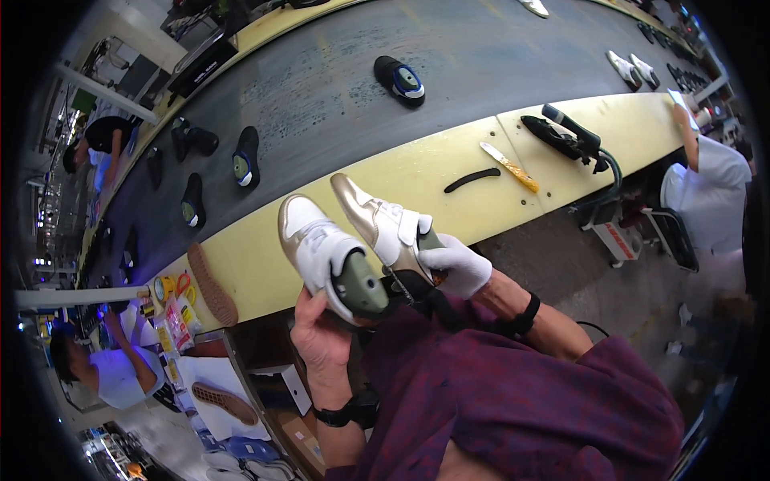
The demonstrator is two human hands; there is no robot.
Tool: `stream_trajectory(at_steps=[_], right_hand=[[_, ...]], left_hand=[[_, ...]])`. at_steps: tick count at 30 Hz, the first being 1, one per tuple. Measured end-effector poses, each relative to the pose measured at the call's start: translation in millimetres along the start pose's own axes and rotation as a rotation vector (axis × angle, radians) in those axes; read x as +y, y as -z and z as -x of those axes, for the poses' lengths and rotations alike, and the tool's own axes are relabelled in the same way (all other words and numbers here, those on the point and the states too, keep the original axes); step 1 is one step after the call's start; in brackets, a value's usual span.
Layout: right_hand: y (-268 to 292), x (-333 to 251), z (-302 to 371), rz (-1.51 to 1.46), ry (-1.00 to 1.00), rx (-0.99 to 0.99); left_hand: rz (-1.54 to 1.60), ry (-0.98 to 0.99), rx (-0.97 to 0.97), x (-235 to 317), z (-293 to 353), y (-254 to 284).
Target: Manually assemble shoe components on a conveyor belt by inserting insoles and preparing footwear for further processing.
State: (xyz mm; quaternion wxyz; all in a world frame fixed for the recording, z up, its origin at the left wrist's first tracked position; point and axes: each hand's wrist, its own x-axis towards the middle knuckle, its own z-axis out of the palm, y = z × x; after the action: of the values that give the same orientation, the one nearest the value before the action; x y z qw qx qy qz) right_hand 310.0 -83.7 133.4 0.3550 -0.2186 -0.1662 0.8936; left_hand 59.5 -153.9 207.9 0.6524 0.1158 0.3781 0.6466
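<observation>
My left hand (322,333), bare, grips the heel end of a white and gold shoe (314,240) from below, its toe pointing away from me. A green shoe last (359,287) fills this shoe's opening. In a white glove, my right hand (459,268) is closed around the heel of a second white and gold shoe (385,224), also with a green last inside. Both shoes are held side by side, tilted, over the near edge of the cream worktop (417,168). My palms and some fingers are hidden behind the shoes.
On the worktop lie a black strip (472,179), a yellow-handled knife (513,168), a black hose-fed tool (573,136) and a brown sole (210,284). Behind runs a grey conveyor (321,88) carrying dark shoes (399,80). Other people work at left and right; a cart (622,236) stands right.
</observation>
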Motion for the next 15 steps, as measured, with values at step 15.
stream_trajectory(at_steps=[15], right_hand=[[-13.4, 4.0, 24.2, 0.174, 0.055, 0.059]], left_hand=[[0.215, 0.033, -0.154, -5.9, 48.3, 21.2]])
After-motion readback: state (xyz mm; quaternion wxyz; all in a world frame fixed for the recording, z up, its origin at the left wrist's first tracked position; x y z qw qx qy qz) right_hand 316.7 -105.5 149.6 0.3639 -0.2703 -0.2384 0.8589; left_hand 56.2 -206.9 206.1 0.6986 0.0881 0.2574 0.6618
